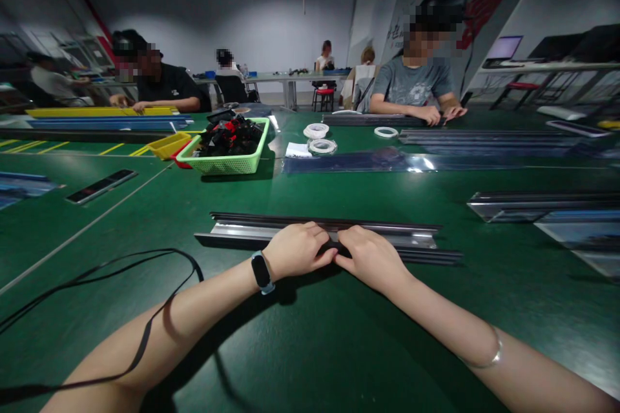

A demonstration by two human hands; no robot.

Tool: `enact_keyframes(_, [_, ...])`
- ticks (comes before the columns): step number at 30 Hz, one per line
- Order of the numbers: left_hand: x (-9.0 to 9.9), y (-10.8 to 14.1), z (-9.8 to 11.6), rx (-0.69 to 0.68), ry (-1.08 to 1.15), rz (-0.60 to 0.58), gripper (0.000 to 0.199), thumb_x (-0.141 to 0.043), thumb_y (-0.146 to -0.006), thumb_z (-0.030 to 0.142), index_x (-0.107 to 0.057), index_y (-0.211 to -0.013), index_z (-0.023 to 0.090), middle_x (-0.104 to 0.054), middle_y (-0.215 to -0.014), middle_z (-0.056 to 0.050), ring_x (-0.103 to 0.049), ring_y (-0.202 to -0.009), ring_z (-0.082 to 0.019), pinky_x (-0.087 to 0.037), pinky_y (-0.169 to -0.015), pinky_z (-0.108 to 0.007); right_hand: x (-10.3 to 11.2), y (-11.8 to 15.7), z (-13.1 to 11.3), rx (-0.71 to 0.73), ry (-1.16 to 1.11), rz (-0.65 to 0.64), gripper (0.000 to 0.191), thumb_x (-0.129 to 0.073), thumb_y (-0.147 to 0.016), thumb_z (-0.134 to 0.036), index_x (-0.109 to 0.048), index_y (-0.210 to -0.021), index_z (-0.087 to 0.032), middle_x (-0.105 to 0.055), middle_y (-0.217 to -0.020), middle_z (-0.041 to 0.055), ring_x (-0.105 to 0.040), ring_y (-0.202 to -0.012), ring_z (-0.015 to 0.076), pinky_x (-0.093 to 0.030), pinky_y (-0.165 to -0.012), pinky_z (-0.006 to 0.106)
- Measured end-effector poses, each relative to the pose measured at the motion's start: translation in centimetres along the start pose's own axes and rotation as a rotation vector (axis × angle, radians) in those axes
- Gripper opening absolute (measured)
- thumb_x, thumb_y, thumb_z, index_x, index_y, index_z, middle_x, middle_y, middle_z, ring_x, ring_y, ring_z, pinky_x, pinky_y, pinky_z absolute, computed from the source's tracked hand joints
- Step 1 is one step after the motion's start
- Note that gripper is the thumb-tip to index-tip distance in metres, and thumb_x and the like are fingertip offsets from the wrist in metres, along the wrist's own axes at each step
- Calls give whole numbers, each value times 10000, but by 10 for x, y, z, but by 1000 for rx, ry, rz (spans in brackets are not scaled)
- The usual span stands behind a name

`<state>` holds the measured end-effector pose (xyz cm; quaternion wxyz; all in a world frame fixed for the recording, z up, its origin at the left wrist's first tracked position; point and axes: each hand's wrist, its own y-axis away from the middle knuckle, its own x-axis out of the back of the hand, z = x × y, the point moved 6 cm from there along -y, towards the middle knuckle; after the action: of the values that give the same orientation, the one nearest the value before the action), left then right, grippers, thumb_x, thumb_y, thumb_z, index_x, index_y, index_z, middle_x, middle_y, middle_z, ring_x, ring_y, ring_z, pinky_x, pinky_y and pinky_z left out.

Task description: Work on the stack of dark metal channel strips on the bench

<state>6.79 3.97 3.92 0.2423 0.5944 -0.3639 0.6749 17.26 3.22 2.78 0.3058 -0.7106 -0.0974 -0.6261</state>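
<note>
A long black channel-shaped profile strip with a shiny silvery inside lies crosswise on the green table in front of me. Both of my hands rest at its middle, thumbs close together along the near edge. My left hand, with a smart band on its wrist, has its fingers curled over into the channel. Beside it, my right hand grips the profile the same way, fingers bent inside and thumb at the near wall. The fingertips are partly hidden, so anything small under them cannot be made out.
Beyond the profile stands a green basket of black and red parts, by a yellow tray. Tape rolls and clear film lie further right. A phone and black cable are left. More profiles lie right. Co-workers sit opposite.
</note>
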Motion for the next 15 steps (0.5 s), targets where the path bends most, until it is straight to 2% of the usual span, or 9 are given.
enact_keyframes(8, [2, -3, -1, -2, -9, -23, 366, -311, -854, 410, -558, -804, 144, -572, -817, -40, -530, -792, -146, -408, -747, -287, 3, -6, 0, 75, -39, -92, 125, -506, -768, -284, -533, -781, -162, -572, -770, 44, -505, -775, 164, -373, -674, 274])
enact_keyframes(15, [-1, 0, 0, 16, -39, 22, 356, -297, -865, 393, -542, -834, 137, -565, -802, -53, -532, -819, -142, -408, -756, -279, 4, 1, -1, 2, 31, 27, 175, -491, -782, -318, -536, -758, -150, -560, -742, 66, -504, -752, 181, -377, -688, 293])
